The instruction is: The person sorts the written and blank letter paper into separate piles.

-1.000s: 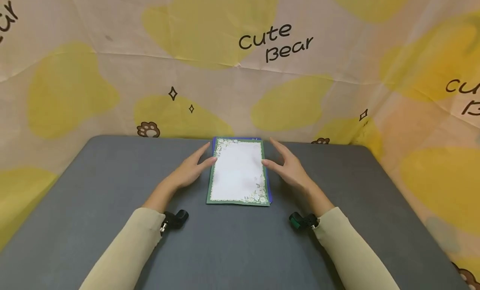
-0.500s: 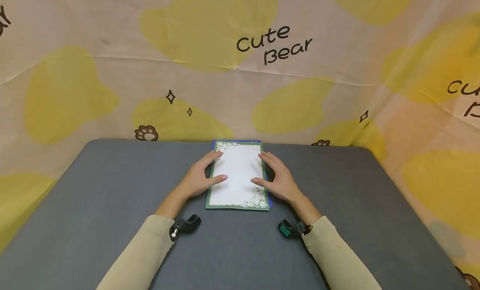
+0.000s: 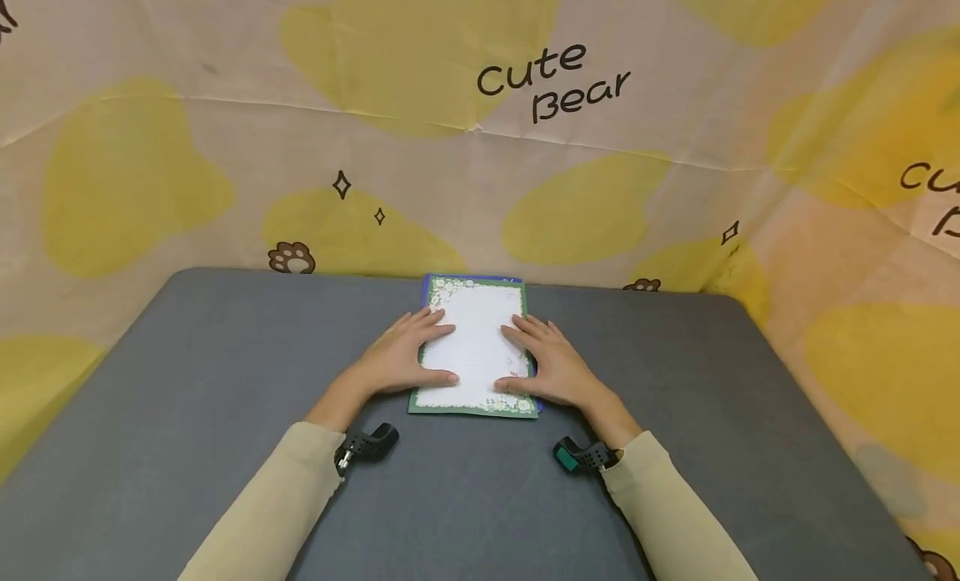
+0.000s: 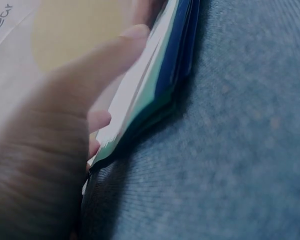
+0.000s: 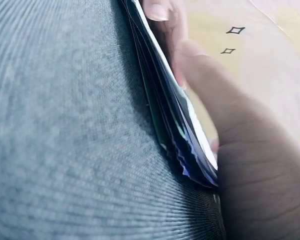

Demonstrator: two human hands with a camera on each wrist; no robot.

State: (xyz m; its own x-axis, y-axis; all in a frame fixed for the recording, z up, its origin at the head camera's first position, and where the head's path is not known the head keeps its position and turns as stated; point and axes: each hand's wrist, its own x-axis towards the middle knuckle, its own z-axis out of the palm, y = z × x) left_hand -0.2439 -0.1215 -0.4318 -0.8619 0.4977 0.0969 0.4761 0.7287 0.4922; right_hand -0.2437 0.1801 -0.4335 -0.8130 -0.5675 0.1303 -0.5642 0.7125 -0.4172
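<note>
A stack of decorative paper sheets [image 3: 478, 356] lies on the grey table, the top one white with a green floral border. Blue sheets show beneath it at the back and right edges. My left hand [image 3: 397, 356] rests over the stack's left edge, fingers spread and thumb reaching in over the white sheet. Across from it, my right hand [image 3: 555, 364] lies over the right edge in the same way, fingertips and thumb on the top sheet. Both wrist views show the layered edges of the stack [image 4: 150, 90], loosely parted, beneath the thumbs.
The grey table [image 3: 465, 498] stretches out on all sides of the stack. Behind it hangs a cream and yellow printed cloth [image 3: 420, 181], close to the stack's far edge. A black wrist device [image 3: 367, 443] sits on each forearm at the cuff.
Both hands have moved from beside the stack inward over its edges, then settled with the fingers on the top sheet and the thumbs closer to the near edge. The stack stays in place.
</note>
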